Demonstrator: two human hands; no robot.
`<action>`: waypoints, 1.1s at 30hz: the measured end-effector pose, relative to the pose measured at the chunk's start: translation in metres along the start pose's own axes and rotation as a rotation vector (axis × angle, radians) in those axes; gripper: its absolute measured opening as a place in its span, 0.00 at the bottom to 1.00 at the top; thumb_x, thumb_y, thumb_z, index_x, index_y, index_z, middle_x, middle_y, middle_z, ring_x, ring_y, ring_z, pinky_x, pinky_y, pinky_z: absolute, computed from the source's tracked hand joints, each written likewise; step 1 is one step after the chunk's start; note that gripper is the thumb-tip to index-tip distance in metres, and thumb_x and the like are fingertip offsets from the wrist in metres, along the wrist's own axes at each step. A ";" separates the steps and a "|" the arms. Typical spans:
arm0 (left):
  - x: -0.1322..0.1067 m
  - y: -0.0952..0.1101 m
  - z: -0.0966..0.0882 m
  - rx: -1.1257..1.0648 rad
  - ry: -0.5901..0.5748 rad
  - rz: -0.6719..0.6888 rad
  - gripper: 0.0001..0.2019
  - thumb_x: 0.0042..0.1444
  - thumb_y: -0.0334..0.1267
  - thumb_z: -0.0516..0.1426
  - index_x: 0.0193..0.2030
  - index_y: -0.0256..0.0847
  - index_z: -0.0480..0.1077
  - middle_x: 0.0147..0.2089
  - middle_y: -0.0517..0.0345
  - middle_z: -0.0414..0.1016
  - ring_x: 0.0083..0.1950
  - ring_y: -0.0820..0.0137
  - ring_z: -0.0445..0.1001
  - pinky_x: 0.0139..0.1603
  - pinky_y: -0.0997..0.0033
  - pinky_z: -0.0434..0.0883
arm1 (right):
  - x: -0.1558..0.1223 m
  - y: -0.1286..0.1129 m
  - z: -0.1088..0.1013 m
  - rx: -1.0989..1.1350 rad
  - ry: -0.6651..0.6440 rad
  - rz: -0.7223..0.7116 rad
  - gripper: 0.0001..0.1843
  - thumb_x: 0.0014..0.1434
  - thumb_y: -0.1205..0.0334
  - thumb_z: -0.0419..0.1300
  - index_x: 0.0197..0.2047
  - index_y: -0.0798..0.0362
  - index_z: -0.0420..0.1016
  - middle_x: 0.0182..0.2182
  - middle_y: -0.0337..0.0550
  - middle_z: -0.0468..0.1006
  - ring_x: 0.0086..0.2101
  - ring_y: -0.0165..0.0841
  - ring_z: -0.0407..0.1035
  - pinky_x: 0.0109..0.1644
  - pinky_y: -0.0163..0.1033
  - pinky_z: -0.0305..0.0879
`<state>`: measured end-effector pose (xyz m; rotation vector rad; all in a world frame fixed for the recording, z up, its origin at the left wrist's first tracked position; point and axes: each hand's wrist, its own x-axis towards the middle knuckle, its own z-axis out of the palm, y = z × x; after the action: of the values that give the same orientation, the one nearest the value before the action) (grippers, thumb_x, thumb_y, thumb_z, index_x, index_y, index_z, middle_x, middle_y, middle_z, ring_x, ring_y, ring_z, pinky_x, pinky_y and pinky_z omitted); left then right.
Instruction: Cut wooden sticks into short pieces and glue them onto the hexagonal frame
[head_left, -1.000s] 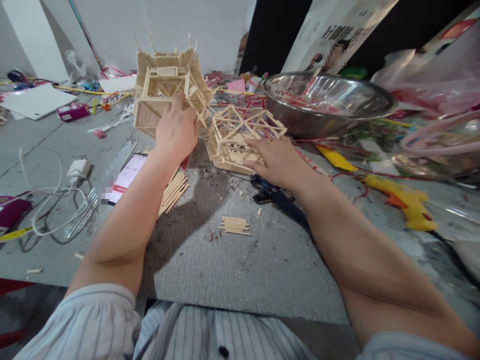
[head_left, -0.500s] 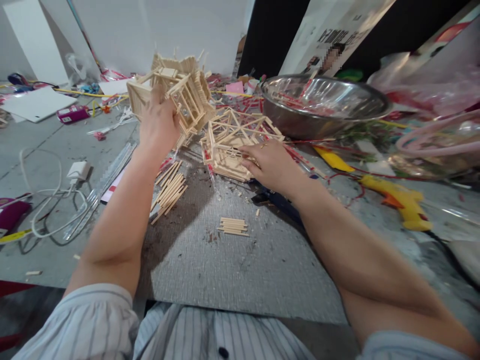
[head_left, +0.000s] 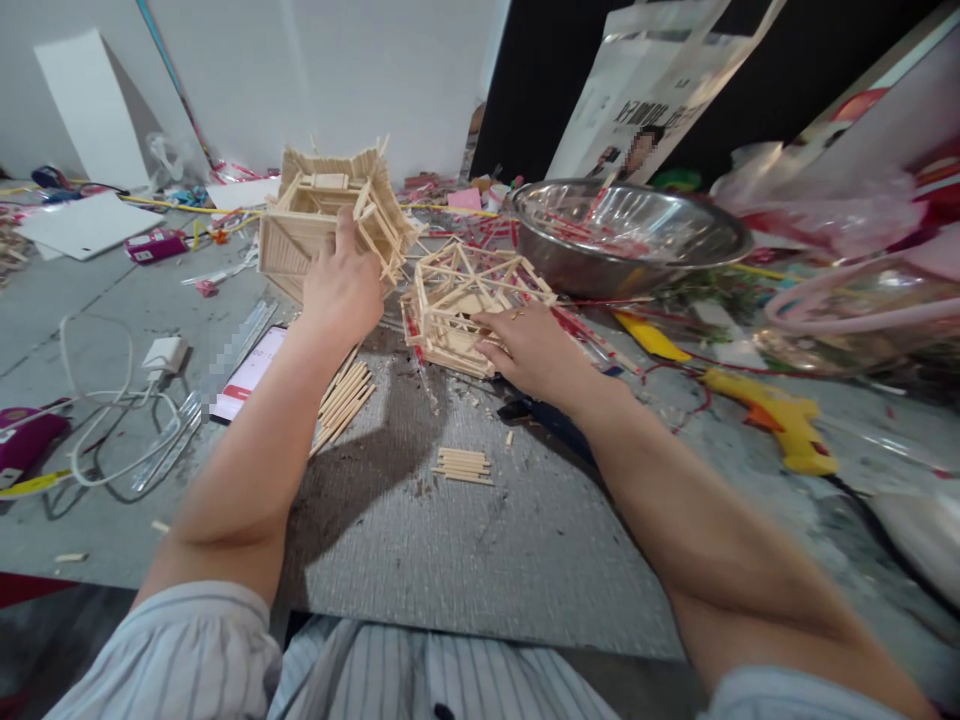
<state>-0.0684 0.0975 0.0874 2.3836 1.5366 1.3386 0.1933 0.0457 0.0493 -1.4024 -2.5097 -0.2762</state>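
Observation:
My left hand (head_left: 346,285) grips the near side of a tilted model house (head_left: 289,245) built of thin wooden sticks, its index finger stretched over the top; the fingertips underneath are hidden. To the right, my right hand (head_left: 536,350) has its thumb and fingers on the near edge of a lower, open stick framework (head_left: 450,300), which rests on the table. A loose pile of wooden sticks (head_left: 345,400) lies beside my left forearm. Several short sticks (head_left: 463,464) lie side by side in the middle of the table.
A steel bowl (head_left: 630,250) with red-and-white strips stands at the back right. The yellow glue gun (head_left: 780,415) lies at the right with its black cord. A phone (head_left: 247,375), a white charger (head_left: 165,355) and cables lie left. A dark-handled tool (head_left: 555,425) is partly under my right forearm.
The model house has turned and tilted in my left hand, now showing more of its slatted side panel. My right hand stays on the framework. The whole view has shifted slightly.

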 end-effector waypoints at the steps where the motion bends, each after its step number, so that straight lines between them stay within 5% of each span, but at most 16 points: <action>1: -0.002 0.000 -0.001 -0.024 0.009 0.028 0.08 0.48 0.41 0.64 0.27 0.44 0.69 0.66 0.50 0.70 0.70 0.38 0.62 0.73 0.33 0.58 | 0.001 -0.002 -0.001 -0.015 -0.015 0.032 0.23 0.67 0.62 0.50 0.61 0.60 0.73 0.49 0.60 0.81 0.51 0.50 0.74 0.60 0.55 0.61; 3: -0.005 0.006 -0.005 0.036 -0.037 0.036 0.07 0.51 0.42 0.63 0.33 0.43 0.74 0.67 0.48 0.69 0.70 0.39 0.63 0.72 0.34 0.59 | 0.002 -0.004 -0.002 -0.027 -0.048 0.066 0.22 0.67 0.64 0.51 0.60 0.59 0.74 0.48 0.59 0.82 0.51 0.50 0.74 0.59 0.55 0.61; 8: -0.010 0.057 -0.032 0.528 -0.389 -0.154 0.17 0.63 0.38 0.52 0.53 0.37 0.76 0.75 0.44 0.57 0.70 0.45 0.64 0.70 0.44 0.65 | 0.002 -0.005 0.000 -0.025 -0.014 0.050 0.21 0.66 0.64 0.52 0.59 0.58 0.74 0.46 0.57 0.83 0.49 0.49 0.75 0.62 0.57 0.58; 13: -0.010 0.088 -0.050 0.661 -0.538 -0.180 0.19 0.65 0.34 0.49 0.57 0.34 0.74 0.78 0.42 0.51 0.68 0.48 0.68 0.66 0.49 0.69 | 0.001 -0.006 -0.002 -0.033 -0.056 0.069 0.23 0.66 0.64 0.52 0.61 0.60 0.74 0.49 0.57 0.82 0.51 0.50 0.74 0.60 0.53 0.60; 19: -0.011 0.087 -0.053 0.665 -0.579 -0.140 0.21 0.63 0.33 0.50 0.59 0.33 0.74 0.75 0.35 0.55 0.64 0.47 0.72 0.63 0.47 0.72 | 0.002 -0.008 -0.004 -0.040 -0.071 0.081 0.23 0.66 0.64 0.52 0.61 0.59 0.74 0.47 0.57 0.82 0.50 0.50 0.74 0.60 0.53 0.60; 33: -0.011 0.074 -0.046 0.631 -0.559 -0.087 0.20 0.62 0.31 0.50 0.57 0.34 0.75 0.76 0.38 0.53 0.67 0.46 0.69 0.65 0.47 0.70 | 0.001 -0.004 0.004 -0.044 -0.031 0.059 0.23 0.66 0.62 0.52 0.60 0.59 0.73 0.47 0.57 0.82 0.49 0.48 0.74 0.61 0.54 0.58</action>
<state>-0.0446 0.0318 0.1408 2.6109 2.0153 0.1088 0.1895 0.0453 0.0456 -1.5063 -2.4959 -0.3022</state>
